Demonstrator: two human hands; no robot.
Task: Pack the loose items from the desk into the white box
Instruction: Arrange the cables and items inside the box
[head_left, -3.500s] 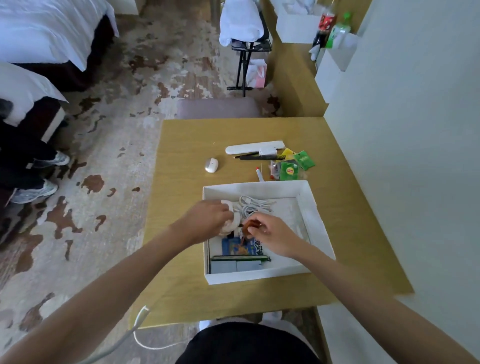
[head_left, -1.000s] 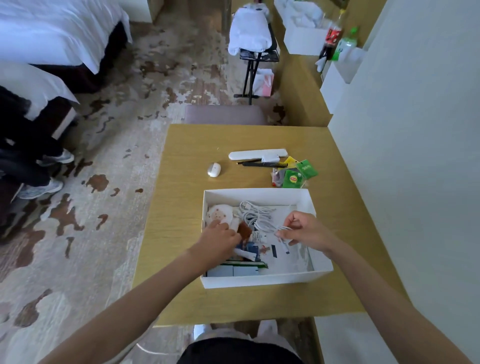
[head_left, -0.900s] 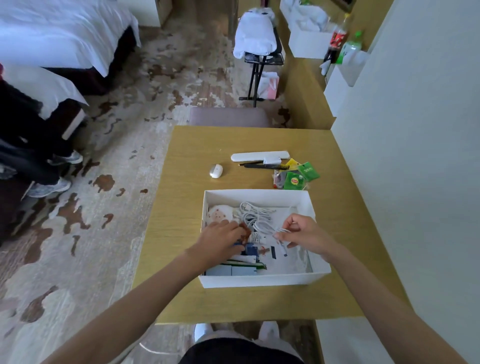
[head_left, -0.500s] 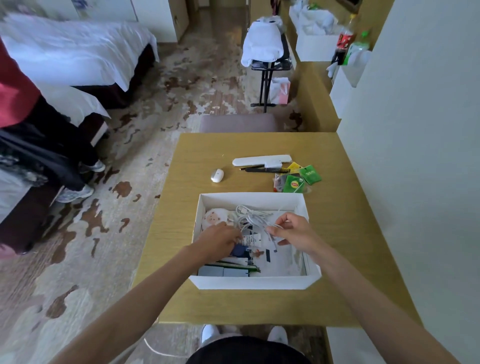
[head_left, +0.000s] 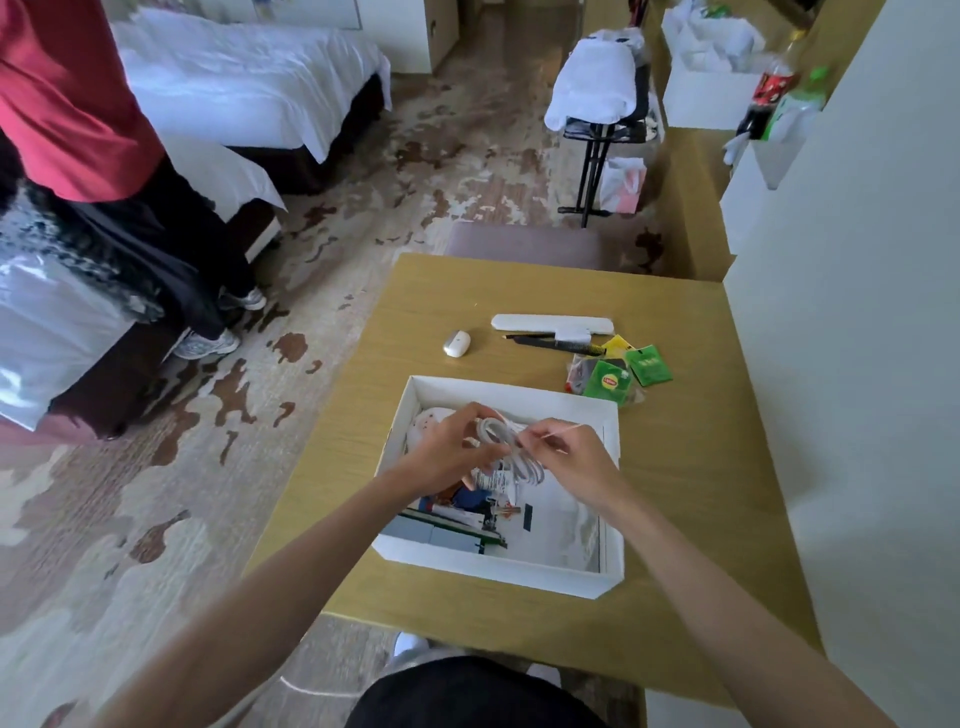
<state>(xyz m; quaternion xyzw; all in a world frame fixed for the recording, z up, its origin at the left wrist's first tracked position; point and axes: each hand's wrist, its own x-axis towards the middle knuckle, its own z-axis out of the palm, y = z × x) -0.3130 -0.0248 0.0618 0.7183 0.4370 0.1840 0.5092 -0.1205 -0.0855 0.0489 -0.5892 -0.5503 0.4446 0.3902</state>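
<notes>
The white box (head_left: 519, 571) sits open on the wooden desk (head_left: 691, 499), holding a round white item, printed packets and a grey-green case. Above the box, my left hand (head_left: 451, 451) and my right hand (head_left: 569, 460) both grip a coiled white cable (head_left: 506, 441), lifted off the box floor. Loose on the desk beyond the box lie a white mouse (head_left: 457, 343), a long white bar (head_left: 550, 323), a black comb (head_left: 558, 344) and green and yellow tea packets (head_left: 621, 371).
A white wall (head_left: 857, 312) runs along the desk's right side. A padded stool (head_left: 524, 244) stands at the far edge. A person in a red top (head_left: 67, 104) stands left by the beds. A luggage rack with a white towel (head_left: 597, 83) is farther back.
Both hands have come together and raised the white cable out of the box; earlier my left hand was down among the packets. The camera view has tilted up and left.
</notes>
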